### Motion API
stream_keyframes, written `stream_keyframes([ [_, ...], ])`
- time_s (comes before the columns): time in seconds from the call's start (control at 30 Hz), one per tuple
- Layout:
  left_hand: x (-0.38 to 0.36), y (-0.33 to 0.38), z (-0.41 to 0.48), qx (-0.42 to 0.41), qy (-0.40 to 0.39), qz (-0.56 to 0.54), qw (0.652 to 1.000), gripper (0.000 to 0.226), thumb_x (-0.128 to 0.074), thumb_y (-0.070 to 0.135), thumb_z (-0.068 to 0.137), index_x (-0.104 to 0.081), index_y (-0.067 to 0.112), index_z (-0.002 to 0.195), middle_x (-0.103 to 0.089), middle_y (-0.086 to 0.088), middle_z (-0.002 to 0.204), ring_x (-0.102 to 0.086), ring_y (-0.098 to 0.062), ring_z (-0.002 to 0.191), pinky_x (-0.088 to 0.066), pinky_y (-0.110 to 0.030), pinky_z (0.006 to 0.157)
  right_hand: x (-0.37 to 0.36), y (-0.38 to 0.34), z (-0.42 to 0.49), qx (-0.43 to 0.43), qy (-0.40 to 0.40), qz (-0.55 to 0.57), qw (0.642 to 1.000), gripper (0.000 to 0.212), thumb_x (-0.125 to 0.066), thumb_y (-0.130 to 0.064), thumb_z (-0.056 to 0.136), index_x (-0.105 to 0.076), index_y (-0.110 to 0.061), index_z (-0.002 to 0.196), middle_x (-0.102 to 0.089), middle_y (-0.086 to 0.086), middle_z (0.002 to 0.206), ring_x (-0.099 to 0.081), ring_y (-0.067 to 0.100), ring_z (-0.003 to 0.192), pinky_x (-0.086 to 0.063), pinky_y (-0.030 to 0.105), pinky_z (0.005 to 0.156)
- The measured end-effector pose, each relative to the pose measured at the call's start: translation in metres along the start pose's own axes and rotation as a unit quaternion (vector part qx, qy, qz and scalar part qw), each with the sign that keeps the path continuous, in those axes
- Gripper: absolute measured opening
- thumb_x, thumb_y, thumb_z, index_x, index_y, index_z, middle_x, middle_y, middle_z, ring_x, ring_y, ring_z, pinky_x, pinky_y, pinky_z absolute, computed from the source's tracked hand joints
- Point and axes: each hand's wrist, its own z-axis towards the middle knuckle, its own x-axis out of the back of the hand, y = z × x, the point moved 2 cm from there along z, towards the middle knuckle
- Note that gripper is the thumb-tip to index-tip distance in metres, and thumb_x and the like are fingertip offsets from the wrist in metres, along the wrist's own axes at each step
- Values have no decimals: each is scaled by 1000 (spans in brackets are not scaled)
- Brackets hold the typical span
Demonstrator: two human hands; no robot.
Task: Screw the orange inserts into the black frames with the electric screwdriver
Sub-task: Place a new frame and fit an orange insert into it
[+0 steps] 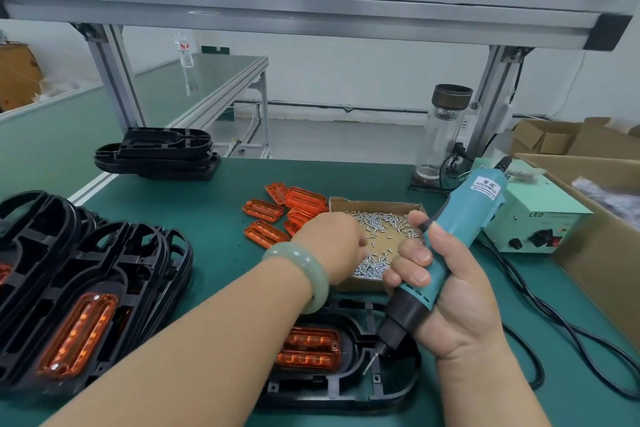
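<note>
The green desk [225, 184] fills the lower frame under an aluminium shelf [311, 7]; its mat looks flat and grippy enough to keep parts from sliding. At lower left a stack of black frames [69, 270] leans on edge, some with orange already fitted. At bottom centre one black frame [346, 392] lies flat with an orange insert [308, 347] seated in it. Both look like stiff, light moulded plastic that could crack if overdriven, and are best steadied by the frame's rim.

The right hand [450, 295] has its grip closed round the electric screwdriver [460, 229], the bit tilted down just above the frame. The left hand [332, 246] reaches into the cardboard tray [374, 203] of screws [372, 218]. Its fingertips are hidden, so I cannot tell whether its grip holds one. Loose inserts [266, 215] lie just beside the tray.
</note>
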Motion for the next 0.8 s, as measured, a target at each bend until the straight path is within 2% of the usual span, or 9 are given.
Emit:
stream_keyframes([
  [0.1,-10,1,16,50,-54,65,995,30,-60,29,89,-63,20,117,-57,-7,117,-54,-28,107,-46,-36,89,0,1,0,-4,3,1,1000,16,-56,-23,78,-63,-16,91,-39,-5,54,-39,6,37,-45,24,44],
  [0.23,-10,8,27,10,-81,133,988,19,-64,27,87,-66,22,106,-64,-1,105,-58,-25,101,-40,-36,86,-1,0,0,-3,4,1,1000,17,-55,-23,78,-61,-16,92,-39,-5,54,-38,6,37,-45,23,44],
  [0.4,-11,3,31,34,-51,58,996,14,-58,19,88,-69,17,95,-68,-2,92,-64,-25,86,-54,-36,77,0,0,1,-2,-1,-3,1000,18,-55,-23,78,-61,-17,94,-39,-5,54,-38,6,37,-45,23,44],
  [0.5,-10,1,29,50,-31,15,998,16,-60,28,87,-69,17,94,-68,-1,91,-64,-23,86,-55,-37,79,-1,1,0,-1,-1,-1,1000,18,-56,-23,78,-61,-16,94,-39,-5,54,-39,6,37,-45,23,44],
  [0.67,-3,3,26,66,-45,-21,997,24,-60,39,89,-67,17,84,-66,-2,87,-64,-24,86,-52,-36,81,0,1,1,-2,1,2,1000,18,-56,-23,78,-61,-16,93,-39,-5,54,-39,6,37,-45,23,43],
  [0.8,6,5,25,76,-34,-83,993,23,-56,30,94,-71,13,99,-70,-8,100,-64,-24,95,-50,-33,87,-1,1,1,-2,1,2,1000,17,-55,-23,79,-62,-16,92,-39,-5,54,-39,6,37,-45,23,44],
])
